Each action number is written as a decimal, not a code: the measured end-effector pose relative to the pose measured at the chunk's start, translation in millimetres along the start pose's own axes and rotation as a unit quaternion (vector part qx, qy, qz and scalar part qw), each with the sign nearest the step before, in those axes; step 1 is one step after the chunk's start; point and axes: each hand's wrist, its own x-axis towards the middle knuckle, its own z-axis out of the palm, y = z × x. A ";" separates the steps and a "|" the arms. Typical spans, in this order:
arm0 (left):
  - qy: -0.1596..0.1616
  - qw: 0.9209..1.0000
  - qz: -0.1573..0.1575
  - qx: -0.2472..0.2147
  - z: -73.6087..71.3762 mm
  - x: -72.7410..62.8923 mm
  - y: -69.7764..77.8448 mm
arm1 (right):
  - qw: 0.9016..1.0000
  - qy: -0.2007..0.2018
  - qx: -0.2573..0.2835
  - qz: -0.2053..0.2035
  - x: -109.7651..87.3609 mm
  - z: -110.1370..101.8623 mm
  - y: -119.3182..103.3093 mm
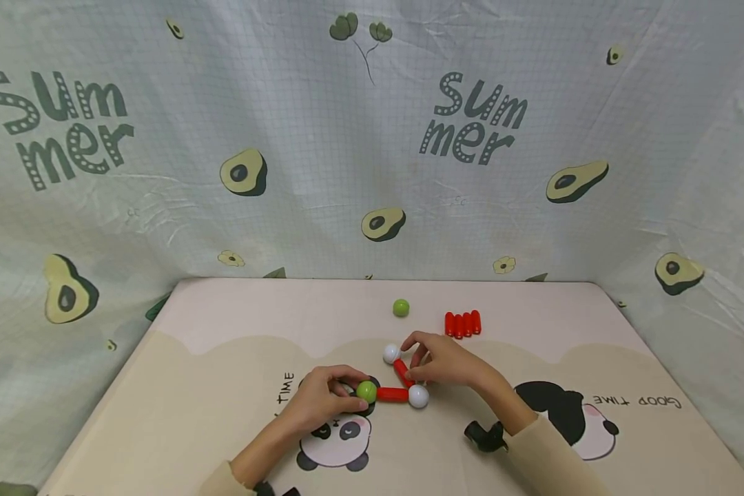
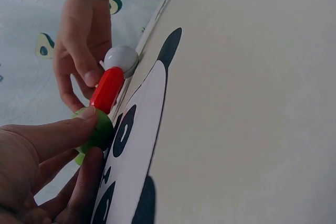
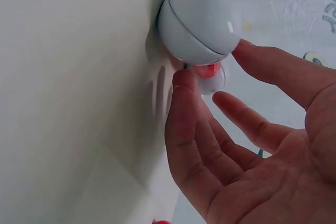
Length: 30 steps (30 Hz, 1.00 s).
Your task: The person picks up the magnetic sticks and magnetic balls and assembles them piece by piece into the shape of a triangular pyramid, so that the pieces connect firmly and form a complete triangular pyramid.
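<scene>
My left hand [image 1: 328,396] pinches a green ball [image 1: 366,392] between thumb and fingers. From that ball a red rod [image 1: 393,395] runs to a white ball [image 1: 418,396]. A second red rod [image 1: 402,372] leads from there to a farther white ball [image 1: 391,353], so the pieces form a bent chain on the table. Over the second rod is my right hand [image 1: 443,359], its fingers loosely spread. In the right wrist view the thumb [image 3: 262,59] lies right at the nearer white ball [image 3: 199,23], with no piece enclosed by the fingers.
Farther back on the table [image 1: 223,427] lies a loose green ball [image 1: 400,308]. Several red rods [image 1: 463,324] stand in a row to its right. A printed curtain [image 1: 322,138] hangs behind the table's far edge.
</scene>
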 end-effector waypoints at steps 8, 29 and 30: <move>0.000 1.000 -0.001 0.003 -0.2 -0.2 1.3 | 1.000 0.005 0.005 -0.007 -13.9 -3.4 3.6; -0.042 0.999 -0.010 -0.020 -8.2 -1.4 9.5 | 0.999 -0.004 0.043 0.016 -39.2 9.9 14.7; -0.052 0.998 -0.015 -0.026 -10.9 -2.0 11.2 | 0.999 -0.002 0.047 0.015 -40.5 10.6 15.3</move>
